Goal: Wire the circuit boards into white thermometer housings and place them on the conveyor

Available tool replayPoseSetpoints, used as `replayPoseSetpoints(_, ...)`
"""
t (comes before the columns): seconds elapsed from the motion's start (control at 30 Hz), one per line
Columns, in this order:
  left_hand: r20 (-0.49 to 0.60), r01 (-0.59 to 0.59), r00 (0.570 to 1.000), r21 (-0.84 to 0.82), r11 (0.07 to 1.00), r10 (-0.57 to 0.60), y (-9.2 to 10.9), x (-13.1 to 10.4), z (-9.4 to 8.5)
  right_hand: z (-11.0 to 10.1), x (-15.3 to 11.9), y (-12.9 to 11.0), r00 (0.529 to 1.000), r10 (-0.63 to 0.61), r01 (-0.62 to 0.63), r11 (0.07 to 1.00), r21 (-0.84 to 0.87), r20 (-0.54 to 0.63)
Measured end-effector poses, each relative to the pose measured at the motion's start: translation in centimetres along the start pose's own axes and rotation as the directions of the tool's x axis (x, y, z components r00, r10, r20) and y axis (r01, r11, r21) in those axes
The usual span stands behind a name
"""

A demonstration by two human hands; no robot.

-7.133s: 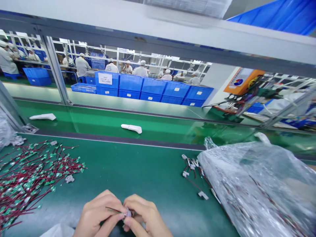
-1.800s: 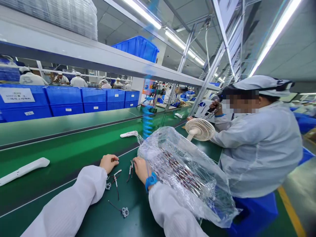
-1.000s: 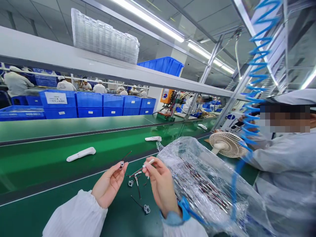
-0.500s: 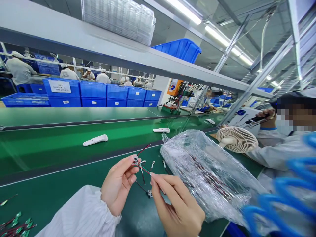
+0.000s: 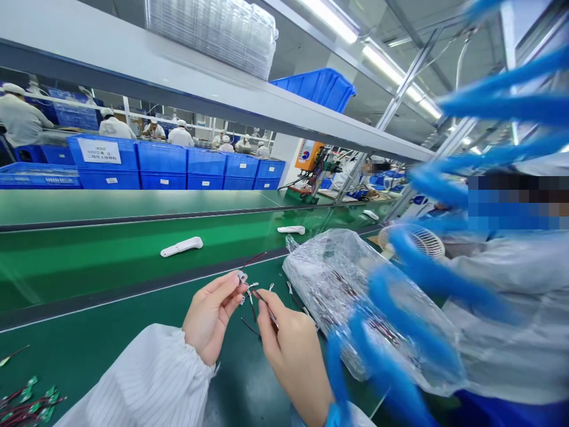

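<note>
In front of me, my left hand [image 5: 211, 311] is closed, pinching a small round silvery part [image 5: 241, 277] between thumb and fingertips. A thin dark red wire [image 5: 255, 259] sticks out beyond it. Close on its right, my right hand [image 5: 288, 341] is closed too, its thumb and forefinger pinched around thin wires that run by the part; their exact grip is partly hidden. Under and behind the fingertips, several loose wire leads with silvery ends [image 5: 252, 296] lie on the green bench top [image 5: 240, 379].
A clear plastic bag [image 5: 329, 255] of wire leads lies to the right, behind a blurred blue coiled hose [image 5: 400, 332]. White handheld casings [image 5: 181, 247] sit on the green belt [image 5: 89, 255]. Wired green pieces [image 5: 35, 403] lie at lower left. A co-worker [image 5: 511, 332] is at right, near a fan [image 5: 418, 240].
My right hand has moved up and left, closer to my left hand. The blue hose has swung left across the bag and co-worker. The nearest white casing has shifted right along the belt.
</note>
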State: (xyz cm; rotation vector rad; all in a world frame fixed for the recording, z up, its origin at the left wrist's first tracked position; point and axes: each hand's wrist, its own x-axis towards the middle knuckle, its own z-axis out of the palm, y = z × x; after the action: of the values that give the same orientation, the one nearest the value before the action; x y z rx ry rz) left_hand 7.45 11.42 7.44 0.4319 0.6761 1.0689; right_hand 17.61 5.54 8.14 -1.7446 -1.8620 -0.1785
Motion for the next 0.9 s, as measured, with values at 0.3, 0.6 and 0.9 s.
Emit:
replayPoseSetpoints(0.3, 0.051, 0.029, 0.998, 0.091, 0.995, -0.034, -0.2, -0.6, -0.1, -0.8, 0.5, -0.7, 0.999, 0.013, -0.028, 0.958, -0.284, -0.053)
replayPoseSetpoints(0.6, 0.075, -0.002, 0.997, 0.123, 0.992, -0.007, -0.6, -0.4, -0.3, -1.7, 0.4, -0.9, 0.977, 0.152, -0.176, 0.971, 0.161, 0.149)
replayPoseSetpoints(0.9, 0.126, -0.093, 0.99, 0.19, 0.977, 0.07, -0.7, -0.7, -0.4, -1.3, 0.7, 0.1, 0.843, 0.3, -0.533, 0.569, 0.626, 0.446)
